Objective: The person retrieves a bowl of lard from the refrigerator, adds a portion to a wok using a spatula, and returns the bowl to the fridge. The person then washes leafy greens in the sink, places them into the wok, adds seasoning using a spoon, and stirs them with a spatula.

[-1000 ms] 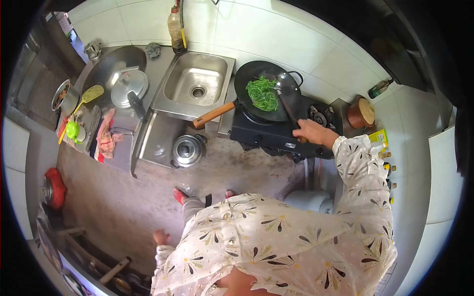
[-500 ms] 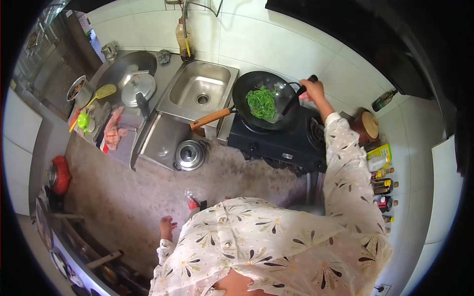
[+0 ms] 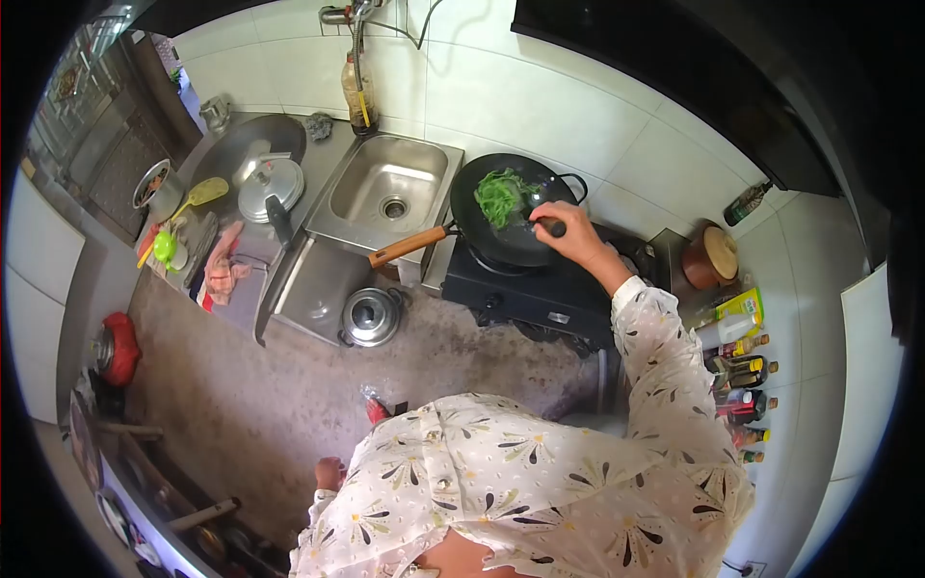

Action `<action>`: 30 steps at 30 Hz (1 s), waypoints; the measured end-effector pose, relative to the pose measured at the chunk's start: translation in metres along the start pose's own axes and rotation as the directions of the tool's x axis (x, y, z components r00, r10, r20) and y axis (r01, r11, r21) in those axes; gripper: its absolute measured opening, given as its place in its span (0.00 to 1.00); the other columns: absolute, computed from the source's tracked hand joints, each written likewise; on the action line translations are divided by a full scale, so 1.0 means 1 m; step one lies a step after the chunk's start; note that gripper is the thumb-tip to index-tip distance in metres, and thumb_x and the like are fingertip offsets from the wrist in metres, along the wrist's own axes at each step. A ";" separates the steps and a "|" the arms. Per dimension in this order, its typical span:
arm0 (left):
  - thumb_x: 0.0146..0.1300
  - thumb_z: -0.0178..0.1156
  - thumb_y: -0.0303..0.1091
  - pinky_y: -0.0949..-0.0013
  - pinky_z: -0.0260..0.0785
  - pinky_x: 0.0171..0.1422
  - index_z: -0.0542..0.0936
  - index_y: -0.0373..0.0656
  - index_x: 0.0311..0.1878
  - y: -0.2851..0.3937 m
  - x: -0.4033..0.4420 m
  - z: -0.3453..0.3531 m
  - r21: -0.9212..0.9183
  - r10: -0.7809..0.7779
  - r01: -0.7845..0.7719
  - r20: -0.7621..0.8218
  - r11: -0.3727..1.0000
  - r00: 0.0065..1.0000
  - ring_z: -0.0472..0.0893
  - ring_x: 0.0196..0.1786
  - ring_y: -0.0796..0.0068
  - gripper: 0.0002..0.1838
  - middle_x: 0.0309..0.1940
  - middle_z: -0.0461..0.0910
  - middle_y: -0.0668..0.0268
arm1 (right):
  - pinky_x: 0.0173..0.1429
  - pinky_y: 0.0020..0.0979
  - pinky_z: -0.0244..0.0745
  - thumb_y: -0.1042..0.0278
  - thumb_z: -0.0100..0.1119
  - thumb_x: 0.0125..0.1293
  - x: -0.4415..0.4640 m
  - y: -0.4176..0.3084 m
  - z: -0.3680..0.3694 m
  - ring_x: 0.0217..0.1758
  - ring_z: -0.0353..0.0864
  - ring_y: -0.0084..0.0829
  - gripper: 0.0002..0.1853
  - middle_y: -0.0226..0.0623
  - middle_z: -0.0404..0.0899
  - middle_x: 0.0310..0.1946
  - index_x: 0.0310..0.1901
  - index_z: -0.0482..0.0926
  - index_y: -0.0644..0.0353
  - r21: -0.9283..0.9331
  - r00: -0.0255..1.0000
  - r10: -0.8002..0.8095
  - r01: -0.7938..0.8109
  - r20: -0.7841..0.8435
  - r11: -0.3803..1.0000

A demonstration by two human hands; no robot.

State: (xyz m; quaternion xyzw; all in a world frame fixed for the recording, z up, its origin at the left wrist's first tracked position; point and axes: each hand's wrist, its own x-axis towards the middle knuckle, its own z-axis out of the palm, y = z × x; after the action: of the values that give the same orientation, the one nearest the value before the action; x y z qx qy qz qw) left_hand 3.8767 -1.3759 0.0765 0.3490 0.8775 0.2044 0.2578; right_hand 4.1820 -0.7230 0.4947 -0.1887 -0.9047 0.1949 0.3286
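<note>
My right hand (image 3: 570,236) is wrapped around the black handle of a spatula (image 3: 552,226), whose lower part reaches into the black wok (image 3: 528,252). Chopped green vegetables (image 3: 500,198) lie in the wok, mostly toward its far left side. The wok rests on the black gas stove (image 3: 525,299), its wooden handle (image 3: 409,247) sticking out to the left. Beside my hip hangs my left hand (image 3: 330,473), loosely curled with nothing visible in it and apart from any object.
Left of the stove are a steel sink (image 3: 339,217) and a lidded pot (image 3: 372,317). A pressure cooker lid (image 3: 270,189) and a yellow slotted spatula (image 3: 207,191) lie farther left. Several bottles (image 3: 747,370) and a brown lidded pot (image 3: 710,257) stand at the right.
My right hand has moved left and nearer to me over the wok with the spatula. The greens have shifted toward the wok's far left. My left hand has dropped closer to my hip.
</note>
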 end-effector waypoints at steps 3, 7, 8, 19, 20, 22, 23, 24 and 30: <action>0.57 0.56 0.31 0.65 0.74 0.27 0.77 0.39 0.39 0.081 0.011 -0.039 -0.435 -0.351 0.365 0.115 0.823 0.929 0.82 0.26 0.63 0.09 0.29 0.81 0.59 | 0.37 0.37 0.74 0.73 0.64 0.51 -0.012 0.012 0.018 0.32 0.78 0.41 0.09 0.37 0.76 0.27 0.36 0.78 0.56 -0.101 0.986 -0.076 0.092 0.150 0.991; 0.65 0.50 0.31 0.69 0.72 0.21 0.71 0.39 0.49 0.100 0.041 -0.047 -0.668 -0.435 0.490 0.266 0.560 0.860 0.81 0.24 0.64 0.11 0.35 0.78 0.56 | 0.40 0.39 0.69 0.72 0.66 0.47 -0.027 0.026 0.030 0.36 0.75 0.42 0.10 0.37 0.71 0.25 0.32 0.76 0.52 -0.403 0.910 -0.113 0.284 0.398 0.870; 0.64 0.51 0.31 0.69 0.72 0.21 0.71 0.39 0.49 0.101 0.042 -0.047 -0.689 -0.444 0.489 0.263 0.535 0.857 0.81 0.24 0.64 0.12 0.34 0.78 0.56 | 0.41 0.38 0.67 0.72 0.67 0.45 -0.035 0.023 0.029 0.37 0.75 0.40 0.12 0.37 0.72 0.26 0.32 0.76 0.52 -0.419 0.873 -0.096 0.323 0.479 0.848; 0.61 0.53 0.29 0.67 0.74 0.20 0.73 0.36 0.45 0.094 0.014 -0.046 -0.437 -0.350 0.422 0.238 0.794 0.906 0.81 0.22 0.63 0.11 0.30 0.80 0.56 | 0.41 0.38 0.64 0.73 0.66 0.45 -0.030 0.012 0.046 0.35 0.73 0.41 0.11 0.39 0.71 0.29 0.32 0.76 0.53 -0.326 0.848 -0.098 0.304 0.521 0.895; 0.61 0.54 0.29 0.66 0.74 0.20 0.74 0.36 0.45 0.100 0.017 -0.047 -0.472 -0.368 0.439 0.240 0.764 0.898 0.81 0.22 0.63 0.10 0.31 0.80 0.56 | 0.41 0.39 0.64 0.73 0.66 0.45 -0.033 0.012 0.044 0.36 0.73 0.41 0.11 0.39 0.72 0.29 0.32 0.76 0.53 -0.349 0.822 -0.097 0.342 0.562 0.872; 0.61 0.54 0.29 0.66 0.74 0.19 0.74 0.36 0.45 0.110 0.025 -0.053 -0.581 -0.404 0.457 0.229 0.673 0.886 0.81 0.21 0.63 0.10 0.31 0.80 0.55 | 0.42 0.40 0.63 0.71 0.65 0.47 -0.047 0.006 0.044 0.36 0.73 0.40 0.09 0.38 0.72 0.29 0.32 0.77 0.53 -0.346 0.737 -0.043 0.367 0.675 0.863; 0.61 0.54 0.29 0.66 0.74 0.19 0.74 0.36 0.45 0.109 0.025 -0.053 -0.611 -0.421 0.460 0.218 0.645 0.880 0.81 0.21 0.63 0.10 0.31 0.80 0.54 | 0.41 0.39 0.64 0.71 0.65 0.46 -0.051 -0.010 0.043 0.36 0.73 0.39 0.10 0.39 0.72 0.29 0.32 0.77 0.53 -0.303 0.678 -0.052 0.394 0.733 0.868; 0.61 0.54 0.29 0.66 0.74 0.19 0.74 0.36 0.45 0.105 0.026 -0.052 -0.639 -0.439 0.461 0.208 0.616 0.874 0.81 0.21 0.63 0.10 0.31 0.80 0.54 | 0.40 0.40 0.64 0.72 0.65 0.46 -0.051 -0.027 0.042 0.36 0.73 0.39 0.10 0.39 0.72 0.29 0.32 0.77 0.54 -0.276 0.684 -0.060 0.371 0.727 0.887; 0.61 0.53 0.28 0.66 0.74 0.20 0.74 0.36 0.46 0.115 0.021 -0.055 -0.482 -0.387 0.483 0.291 0.731 0.875 0.82 0.22 0.62 0.11 0.30 0.80 0.55 | 0.42 0.39 0.65 0.77 0.64 0.46 -0.027 0.000 0.048 0.38 0.73 0.43 0.10 0.41 0.72 0.32 0.33 0.78 0.56 -0.347 0.854 -0.026 0.239 0.520 0.907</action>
State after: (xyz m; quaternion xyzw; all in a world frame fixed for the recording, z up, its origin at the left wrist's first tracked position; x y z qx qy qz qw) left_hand 3.8894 -1.2935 0.1757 0.0621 0.8151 0.3462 0.4603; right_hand 4.1691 -0.7468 0.4470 -0.1300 -0.9900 0.0251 0.0485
